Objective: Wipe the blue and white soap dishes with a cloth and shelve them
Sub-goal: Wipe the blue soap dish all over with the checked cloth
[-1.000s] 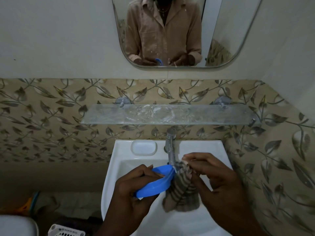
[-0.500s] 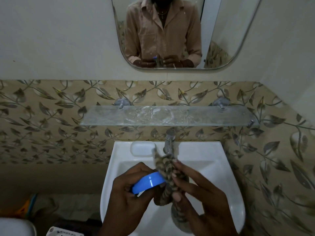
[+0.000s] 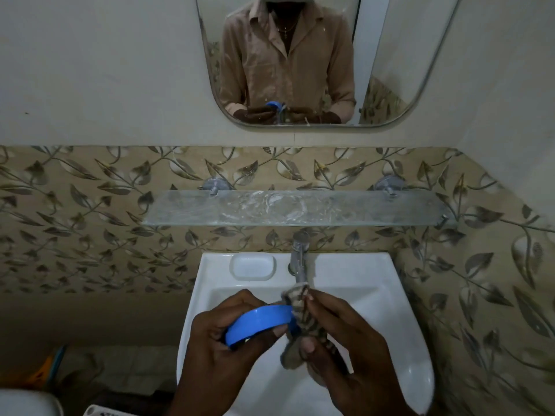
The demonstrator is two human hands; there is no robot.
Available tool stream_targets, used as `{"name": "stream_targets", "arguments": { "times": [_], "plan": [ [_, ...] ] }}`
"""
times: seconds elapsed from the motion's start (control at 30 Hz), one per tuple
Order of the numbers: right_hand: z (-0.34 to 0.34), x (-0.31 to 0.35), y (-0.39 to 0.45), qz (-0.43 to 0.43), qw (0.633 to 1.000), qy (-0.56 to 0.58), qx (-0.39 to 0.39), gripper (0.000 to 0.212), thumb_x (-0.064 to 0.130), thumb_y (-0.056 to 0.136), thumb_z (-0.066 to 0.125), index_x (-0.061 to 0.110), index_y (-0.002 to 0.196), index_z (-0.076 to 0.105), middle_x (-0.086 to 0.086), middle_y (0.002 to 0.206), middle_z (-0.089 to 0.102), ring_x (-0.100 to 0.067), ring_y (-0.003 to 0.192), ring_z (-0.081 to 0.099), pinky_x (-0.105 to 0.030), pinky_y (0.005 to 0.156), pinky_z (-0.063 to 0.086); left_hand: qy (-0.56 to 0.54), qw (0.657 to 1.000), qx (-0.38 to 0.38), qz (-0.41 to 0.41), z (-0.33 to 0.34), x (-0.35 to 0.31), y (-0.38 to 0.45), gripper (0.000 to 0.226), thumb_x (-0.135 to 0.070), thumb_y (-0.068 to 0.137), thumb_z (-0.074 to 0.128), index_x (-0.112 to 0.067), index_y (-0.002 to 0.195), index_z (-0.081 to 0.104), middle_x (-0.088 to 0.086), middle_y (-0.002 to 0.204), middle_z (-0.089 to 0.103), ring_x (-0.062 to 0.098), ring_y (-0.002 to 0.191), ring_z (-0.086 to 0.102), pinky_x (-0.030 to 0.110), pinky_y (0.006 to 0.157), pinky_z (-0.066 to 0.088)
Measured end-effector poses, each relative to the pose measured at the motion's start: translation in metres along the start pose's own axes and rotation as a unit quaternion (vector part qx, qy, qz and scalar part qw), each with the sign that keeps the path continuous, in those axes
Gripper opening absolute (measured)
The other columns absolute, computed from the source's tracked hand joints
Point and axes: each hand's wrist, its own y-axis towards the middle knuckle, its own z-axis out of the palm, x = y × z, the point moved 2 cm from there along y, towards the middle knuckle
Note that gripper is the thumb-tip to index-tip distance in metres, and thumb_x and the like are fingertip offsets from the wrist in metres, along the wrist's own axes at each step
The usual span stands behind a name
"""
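Observation:
Over the white sink (image 3: 399, 310), my left hand (image 3: 222, 346) grips the blue soap dish (image 3: 258, 324), tilted on its edge. My right hand (image 3: 345, 340) holds a striped brown cloth (image 3: 297, 304) bunched against the dish's right end. The white soap dish (image 3: 252, 267) lies on the sink's back ledge, left of the tap (image 3: 298, 253). Above the sink, the glass shelf (image 3: 375, 210) carries nothing.
A mirror (image 3: 390, 70) hangs above the shelf and reflects a person in a tan shirt with both hands. Leaf-patterned tiles cover the wall behind and to the right. A white basket (image 3: 99, 411) and a white rounded object (image 3: 27, 403) sit at the bottom left.
The cloth was hanging beside the dish, then pressed over its right end. The blue dish has turned more onto its edge, and my right hand shifted along it.

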Motion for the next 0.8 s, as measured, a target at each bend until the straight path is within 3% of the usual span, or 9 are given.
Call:
{"name": "stream_targets", "arguments": {
  "times": [0.17,0.3,0.43,0.5,0.6,0.67,0.73,0.77,0.8],
  "plan": [
    [0.001,-0.006,0.009,0.016,0.999,0.029,-0.009,0.049,0.004,0.086,0.069,0.022,0.131,0.062,0.002,0.128,0.061,-0.018,0.115,0.064,-0.025,0.09,0.055,-0.041,0.996,-0.048,-0.069,0.005,0.016,-0.007,0.039,-0.067,0.062,0.083,-0.031,0.078,0.08,-0.003,0.069,0.066,0.013,0.062,0.062,0.032,0.055,0.052],
    [-0.016,-0.01,0.022,0.034,0.997,0.025,0.069,0.056,-0.009,0.082,0.064,0.024,0.128,0.066,0.004,0.118,0.061,-0.007,0.085,0.07,-0.018,0.067,0.057,-0.037,0.992,-0.032,-0.113,0.001,0.024,-0.009,0.034,-0.058,0.066,0.084,-0.03,0.085,0.081,-0.011,0.072,0.071,0.001,0.066,0.065,0.015,0.061,0.052],
    [-0.02,0.0,0.035,-0.081,0.962,-0.172,0.196,0.057,-0.004,0.078,0.071,0.026,0.127,0.067,0.001,0.119,0.066,-0.015,0.103,0.061,-0.034,0.081,0.054,0.091,0.987,0.093,-0.097,0.003,0.026,-0.005,0.027,-0.041,0.077,0.084,-0.036,0.102,0.077,-0.016,0.096,0.078,0.001,0.092,0.072,0.017,0.078,0.056],
    [-0.011,0.007,0.036,-0.136,0.939,-0.234,0.214,0.056,-0.001,0.08,0.072,0.023,0.13,0.065,0.0,0.12,0.067,-0.02,0.108,0.06,-0.036,0.087,0.051,0.105,0.987,0.104,-0.059,0.011,0.022,-0.004,0.022,-0.037,0.079,0.078,-0.04,0.101,0.074,-0.022,0.092,0.078,-0.002,0.087,0.073,0.017,0.074,0.058],
    [-0.003,0.012,0.032,-0.156,0.941,-0.219,0.204,0.046,0.005,0.094,0.057,0.016,0.138,0.056,-0.001,0.141,0.058,-0.017,0.134,0.047,-0.035,0.11,0.04,0.124,0.988,0.093,-0.004,0.011,0.018,-0.003,0.008,-0.025,0.085,0.068,-0.03,0.087,0.074,-0.019,0.079,0.076,0.0,0.076,0.073,0.022,0.062,0.058],
    [-0.008,0.008,0.031,-0.146,0.952,-0.192,0.188,0.046,0.005,0.096,0.052,0.016,0.141,0.053,-0.002,0.155,0.042,-0.018,0.146,0.033,-0.033,0.118,0.03,0.126,0.988,0.082,0.022,0.005,0.013,-0.002,0.016,-0.02,0.086,0.066,-0.035,0.082,0.071,-0.021,0.072,0.07,-0.002,0.074,0.073,0.011,0.059,0.051],
    [-0.017,0.0,0.028,-0.072,0.978,-0.098,0.169,0.054,-0.002,0.094,0.053,0.021,0.143,0.051,-0.001,0.158,0.037,-0.018,0.145,0.035,-0.029,0.115,0.035,0.133,0.989,0.047,0.043,0.004,0.006,-0.002,0.017,-0.022,0.084,0.068,-0.039,0.084,0.07,-0.017,0.072,0.064,0.016,0.101,0.057,0.002,0.056,0.037],
    [-0.021,-0.003,0.026,-0.021,0.988,-0.041,0.145,0.055,0.0,0.095,0.054,0.026,0.143,0.05,0.004,0.154,0.044,-0.014,0.141,0.042,-0.026,0.111,0.04,0.122,0.992,0.021,0.037,0.004,0.003,-0.002,0.012,-0.026,0.084,0.071,-0.038,0.081,0.071,-0.016,0.067,0.061,-0.013,0.062,0.041,0.007,0.05,0.036],
    [-0.024,-0.005,0.024,0.029,0.994,0.007,0.105,0.054,0.006,0.095,0.055,0.037,0.14,0.052,0.013,0.145,0.054,-0.007,0.132,0.052,-0.021,0.105,0.045,0.098,0.995,0.001,0.024,0.004,0.002,-0.002,0.009,-0.033,0.084,0.076,-0.037,0.076,0.075,-0.017,0.059,0.06,-0.007,0.055,0.061,0.009,0.047,0.038]
  ]
}}
